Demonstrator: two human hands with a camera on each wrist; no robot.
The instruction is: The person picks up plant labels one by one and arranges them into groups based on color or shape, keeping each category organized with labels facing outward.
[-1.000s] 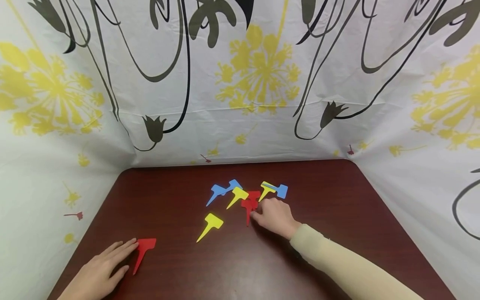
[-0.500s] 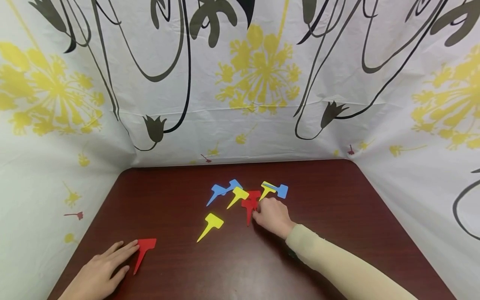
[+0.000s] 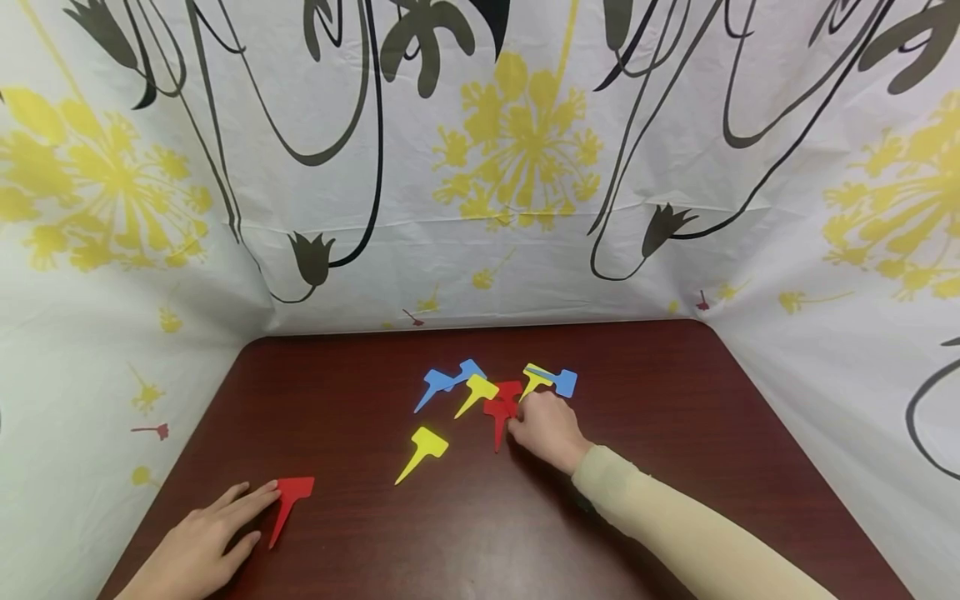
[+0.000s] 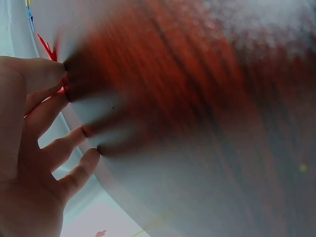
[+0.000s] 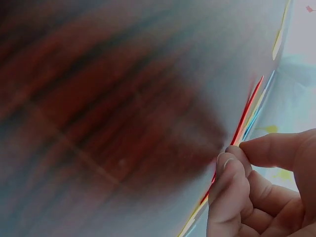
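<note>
In the head view, several flat T-shaped plant labels lie on the dark red-brown table. My left hand (image 3: 201, 536) rests on the table at the left, fingers extended, fingertips at the head of a red plant label (image 3: 289, 498). At the middle, my right hand (image 3: 549, 427) has curled fingers and pinches at a red plant label (image 3: 510, 388), part of which it hides. Another red plant label (image 3: 498, 421) overlaps that one, its point toward me. In the right wrist view, thumb and fingertips meet close to the red edge (image 5: 247, 111) of the labels.
Beside the red pair lie a yellow label (image 3: 476, 393) and two overlapping blue labels (image 3: 435, 385). A blue label (image 3: 564, 382) crosses a yellow one (image 3: 535, 377) just beyond my right hand. Nearer lies one yellow label (image 3: 423, 447). Patterned white cloth (image 3: 480, 275) encloses the table (image 3: 637, 358).
My right thumb has shifted slightly right, away from the near red label's stem, and the right forearm has swung a little. The left hand and the labels stay in place.
</note>
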